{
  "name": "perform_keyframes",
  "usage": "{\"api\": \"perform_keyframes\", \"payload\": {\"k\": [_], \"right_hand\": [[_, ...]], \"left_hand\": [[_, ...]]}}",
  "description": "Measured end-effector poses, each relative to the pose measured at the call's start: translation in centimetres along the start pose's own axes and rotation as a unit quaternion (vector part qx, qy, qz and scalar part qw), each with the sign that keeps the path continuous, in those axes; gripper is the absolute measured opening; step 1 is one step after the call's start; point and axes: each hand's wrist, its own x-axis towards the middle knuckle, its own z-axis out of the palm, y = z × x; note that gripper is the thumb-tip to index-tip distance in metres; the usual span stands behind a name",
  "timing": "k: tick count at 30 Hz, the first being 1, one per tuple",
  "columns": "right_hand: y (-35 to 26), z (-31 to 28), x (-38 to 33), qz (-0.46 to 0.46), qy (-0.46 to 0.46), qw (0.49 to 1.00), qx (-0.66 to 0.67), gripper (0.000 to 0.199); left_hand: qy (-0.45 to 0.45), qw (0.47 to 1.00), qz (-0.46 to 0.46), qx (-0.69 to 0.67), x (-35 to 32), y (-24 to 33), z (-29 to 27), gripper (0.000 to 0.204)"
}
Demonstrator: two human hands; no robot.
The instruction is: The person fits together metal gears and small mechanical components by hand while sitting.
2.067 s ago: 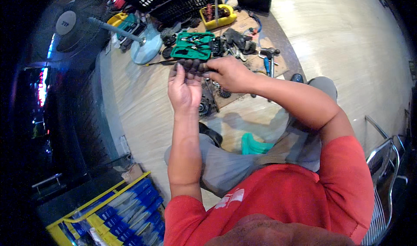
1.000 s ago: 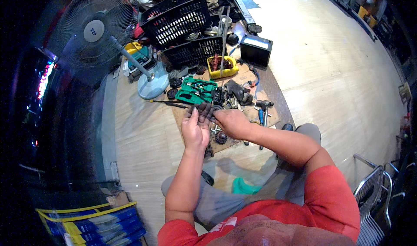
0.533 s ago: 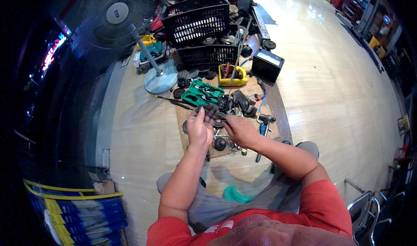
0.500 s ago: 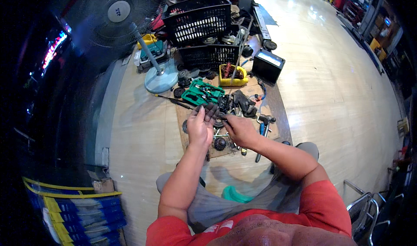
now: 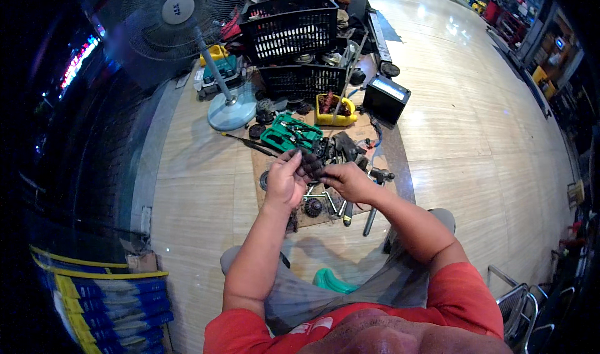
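Observation:
Over the cardboard, my left hand is turned palm up, its blackened fingers stretched out and slightly bent. My right hand meets those fingertips with thumb and fingers pinched together; anything in the pinch is too small and dark to make out. Just below the hands lie a dark toothed gear and a bent silver rod tool. A hammer is to the right of my right hand. Beyond the left fingers, a green tool case lies open with black tools inside.
A yellow cut-open container holds reddish-brown parts. Behind it are black plastic crates. A black battery stands at the right, a pedestal fan at the left. A green curved thing lies between my legs.
My right hand has shifted slightly right, its fingertips still at the left hand's fingers. The left fingers are less spread and more bent. The view has moved slightly.

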Motion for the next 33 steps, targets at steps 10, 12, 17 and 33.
{"api": "perform_keyframes", "payload": {"k": [10, 12, 17, 33], "right_hand": [[1.6, -2.3, 0.1, -0.052, -0.118, 0.978, -0.167, 0.011], [1.1, -2.4, 0.0, -0.045, -0.108, 0.977, -0.178, 0.012], [1.2, -1.9, -0.3, -0.029, -0.052, 0.976, -0.208, 0.014], [-0.3, -1.8, -0.3, 0.039, 0.066, 0.982, -0.172, 0.018]], "left_hand": [[-0.064, 0.833, -0.13, 0.535, -1.2, -0.6, 1.7, 0.019], [-0.072, 0.76, -0.116, 0.636, -1.4, -0.9, 2.4, 0.02], [-0.073, 0.663, -0.061, 0.743, -1.4, -1.5, 2.5, 0.024], [0.07, 0.731, 0.045, 0.677, -0.3, -3.4, -0.1, 0.022]]}}
